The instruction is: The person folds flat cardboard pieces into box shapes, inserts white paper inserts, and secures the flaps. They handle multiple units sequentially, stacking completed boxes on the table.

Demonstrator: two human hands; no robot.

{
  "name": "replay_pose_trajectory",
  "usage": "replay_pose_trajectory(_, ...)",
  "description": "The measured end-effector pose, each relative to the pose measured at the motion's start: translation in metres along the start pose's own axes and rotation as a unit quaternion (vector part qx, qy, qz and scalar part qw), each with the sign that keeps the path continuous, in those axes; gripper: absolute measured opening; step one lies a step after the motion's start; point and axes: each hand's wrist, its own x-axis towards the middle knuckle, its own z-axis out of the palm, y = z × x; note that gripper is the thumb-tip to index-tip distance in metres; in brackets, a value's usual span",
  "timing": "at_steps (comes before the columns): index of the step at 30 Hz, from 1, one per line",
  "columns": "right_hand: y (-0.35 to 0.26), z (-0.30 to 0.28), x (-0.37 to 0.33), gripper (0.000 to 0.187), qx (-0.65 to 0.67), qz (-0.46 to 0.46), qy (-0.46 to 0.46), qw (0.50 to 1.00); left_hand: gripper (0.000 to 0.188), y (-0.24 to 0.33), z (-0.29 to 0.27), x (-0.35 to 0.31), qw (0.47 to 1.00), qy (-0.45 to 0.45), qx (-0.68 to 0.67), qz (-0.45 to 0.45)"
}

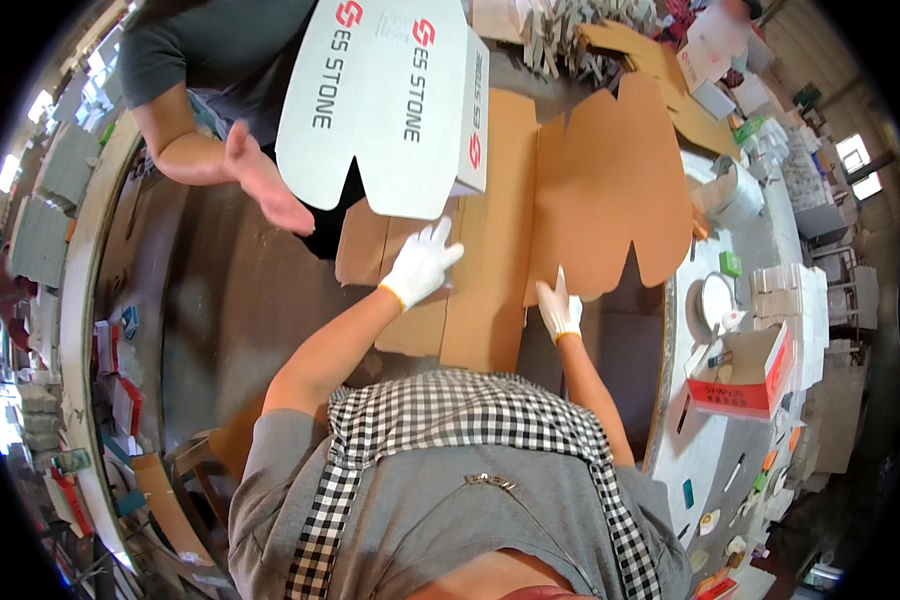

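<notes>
An unfolded cardboard box point(490, 225) lies in front of me, with bare brown board showing. Its brown right panel point(610, 190) stands out to the side with notched edges. On the left, a white panel point(370, 110) with grey and red print is folded up. My left hand point(422, 265), in a white glove, rests over the brown board below the white panel, fingers stretched out. My right hand point(560, 308), also gloved, is at the near edge of the brown right panel with fingers extended; some fingers are hard to make out.
Another person's bare hand point(270, 190) is beside the white panel at the left. A worktable point(685, 340) on my right holds a red and white open box point(745, 375), a roll of tape point(715, 300) and pens. Cardboard strips point(550, 35) are heaped at the back.
</notes>
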Motion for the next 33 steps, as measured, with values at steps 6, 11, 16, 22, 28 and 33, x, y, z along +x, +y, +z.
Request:
replay_pose_trajectory(6, 0.049, 0.073, 0.03, 0.061, 0.141, -0.023, 0.034, 0.989, 0.035, 0.028, 0.003, 0.037, 0.963, -0.084, -0.183, -0.177)
replay_pose_trajectory(11, -0.018, 0.025, 0.015, 0.051, 0.278, 0.114, -0.129, 0.945, 0.044, 0.046, 0.021, 0.038, 0.979, -0.056, -0.091, -0.174)
replay_pose_trajectory(16, 0.006, -0.002, 0.022, 0.053, 0.422, 0.028, -0.266, 0.866, 0.038, 0.031, 0.039, 0.038, 0.982, -0.037, -0.047, -0.177)
replay_pose_trajectory(22, 0.06, 0.021, 0.065, 0.055, 0.36, -0.009, -0.266, 0.894, 0.034, 0.031, 0.037, 0.049, 0.982, -0.137, -0.052, -0.115)
replay_pose_trajectory(28, 0.014, 0.061, 0.061, 0.051, 0.267, 0.007, -0.039, 0.963, 0.047, 0.036, 0.019, 0.046, 0.951, -0.124, -0.103, -0.264)
replay_pose_trajectory(33, -0.02, 0.031, 0.042, 0.077, 0.156, -0.068, 0.079, 0.982, 0.048, 0.053, 0.018, 0.037, 0.975, -0.081, -0.024, -0.206)
